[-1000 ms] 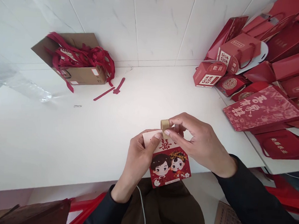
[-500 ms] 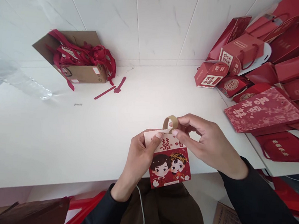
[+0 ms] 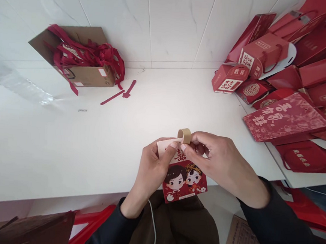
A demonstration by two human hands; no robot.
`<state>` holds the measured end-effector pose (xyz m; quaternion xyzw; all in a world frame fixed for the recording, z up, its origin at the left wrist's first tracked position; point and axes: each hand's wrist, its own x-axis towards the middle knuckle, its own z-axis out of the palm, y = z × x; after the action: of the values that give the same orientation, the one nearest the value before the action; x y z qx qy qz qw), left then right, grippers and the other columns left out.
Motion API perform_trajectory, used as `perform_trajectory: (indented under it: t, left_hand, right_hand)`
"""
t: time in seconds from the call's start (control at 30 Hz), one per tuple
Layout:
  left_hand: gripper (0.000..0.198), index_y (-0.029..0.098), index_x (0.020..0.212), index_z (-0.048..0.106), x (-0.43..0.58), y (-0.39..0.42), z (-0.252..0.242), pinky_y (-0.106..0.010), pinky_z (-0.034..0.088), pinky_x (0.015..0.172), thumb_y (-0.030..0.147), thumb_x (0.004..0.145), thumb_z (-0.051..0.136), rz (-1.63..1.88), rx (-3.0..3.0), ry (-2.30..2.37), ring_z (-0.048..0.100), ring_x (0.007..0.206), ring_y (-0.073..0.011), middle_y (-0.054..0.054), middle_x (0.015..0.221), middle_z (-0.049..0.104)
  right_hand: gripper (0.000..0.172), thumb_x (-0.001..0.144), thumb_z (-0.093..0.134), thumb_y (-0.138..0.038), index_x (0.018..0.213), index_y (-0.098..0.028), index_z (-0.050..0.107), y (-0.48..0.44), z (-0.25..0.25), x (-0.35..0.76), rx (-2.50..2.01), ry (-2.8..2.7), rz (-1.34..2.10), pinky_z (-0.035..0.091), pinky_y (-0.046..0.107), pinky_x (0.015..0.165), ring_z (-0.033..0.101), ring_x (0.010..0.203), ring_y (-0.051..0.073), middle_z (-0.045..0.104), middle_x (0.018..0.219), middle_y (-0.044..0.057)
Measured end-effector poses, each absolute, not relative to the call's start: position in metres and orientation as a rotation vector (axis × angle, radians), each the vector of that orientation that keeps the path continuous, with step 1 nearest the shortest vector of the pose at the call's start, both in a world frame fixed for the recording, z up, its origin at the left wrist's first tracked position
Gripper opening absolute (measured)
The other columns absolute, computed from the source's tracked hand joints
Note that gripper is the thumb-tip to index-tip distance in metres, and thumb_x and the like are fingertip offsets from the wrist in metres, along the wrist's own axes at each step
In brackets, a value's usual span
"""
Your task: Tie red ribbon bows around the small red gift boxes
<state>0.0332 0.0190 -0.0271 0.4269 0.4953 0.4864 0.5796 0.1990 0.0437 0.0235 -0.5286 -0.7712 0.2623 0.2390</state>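
Note:
A flat red and cream wedding card or folded box (image 3: 185,193), printed with two cartoon figures and a red double-happiness character, is held over the table's front edge. My left hand (image 3: 154,166) grips its top left part, thumb on the printed face. At the card's top edge stands a gold-beige strip (image 3: 187,136) curled into a loop. The thumb and fingers of my right hand (image 3: 222,156) pinch the strip's lower end against the card. Those fingertips partly hide where strip and card meet.
A cardboard box (image 3: 90,76) of red ribbons stands at the back left. Two dark red strips (image 3: 112,97) lie before it. Clear plastic (image 3: 44,98) is at the far left. Red gift boxes and bags (image 3: 289,117) crowd the right side. A tiled wall (image 3: 176,29) closes the back.
The gold-beige loop has turned and shows more of its outer face. My right fingers have shifted slightly left and down over the card. The left grip stays the same.

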Motion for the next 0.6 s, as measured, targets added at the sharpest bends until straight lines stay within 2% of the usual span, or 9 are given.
perform_trajectory:
  t: [0.1,0.2,0.37,0.47,0.6]
  left_hand:
    - [0.031,0.02,0.107,0.077,0.034,0.019,-0.027,-0.023,0.051,0.069,0.045,0.093,0.068,1.148,1.011,1.153,0.067,0.077,-0.0141,-0.004,0.094,0.078]
    - [0.029,0.02,0.105,0.077,0.034,0.018,-0.026,-0.022,0.05,0.066,0.045,0.094,0.067,1.141,1.011,1.15,0.065,0.076,-0.0134,-0.003,0.09,0.077]
    - [0.03,0.019,0.102,0.076,0.034,0.017,-0.027,-0.023,0.049,0.064,0.046,0.094,0.067,1.136,1.018,1.141,0.063,0.072,-0.013,-0.002,0.083,0.074]
    - [0.032,0.018,0.103,0.075,0.033,0.018,-0.028,-0.023,0.048,0.063,0.047,0.094,0.066,1.132,1.021,1.128,0.063,0.072,-0.0132,-0.003,0.082,0.073]
    - [0.035,0.017,0.105,0.074,0.032,0.019,-0.03,-0.024,0.047,0.062,0.049,0.093,0.066,1.118,1.026,1.147,0.061,0.069,-0.0134,-0.003,0.08,0.071]
  right_hand:
    - [0.02,0.093,0.062,-0.026,0.074,-0.022,0.062,0.04,0.024,0.196,-1.491,-2.009,0.842,0.035,0.024,0.047,0.046,0.05,0.009,0.058,0.061,-0.006]
    - [0.018,0.095,0.062,-0.031,0.081,-0.022,0.068,0.038,0.023,0.196,-1.5,-1.892,1.017,0.038,0.023,0.048,0.053,0.054,0.01,0.063,0.065,-0.005]
    - [0.018,0.097,0.06,-0.035,0.092,-0.022,0.072,0.04,0.022,0.202,-1.461,-1.84,1.215,0.048,0.023,0.061,0.065,0.073,0.014,0.075,0.085,-0.001]
    - [0.021,0.099,0.059,-0.037,0.091,-0.022,0.071,0.042,0.022,0.205,-1.451,-1.865,1.218,0.048,0.024,0.06,0.065,0.072,0.014,0.074,0.084,-0.001]
    - [0.02,0.097,0.061,-0.037,0.086,-0.023,0.07,0.042,0.02,0.206,-1.49,-1.889,1.068,0.044,0.023,0.058,0.059,0.064,0.012,0.067,0.072,-0.004]
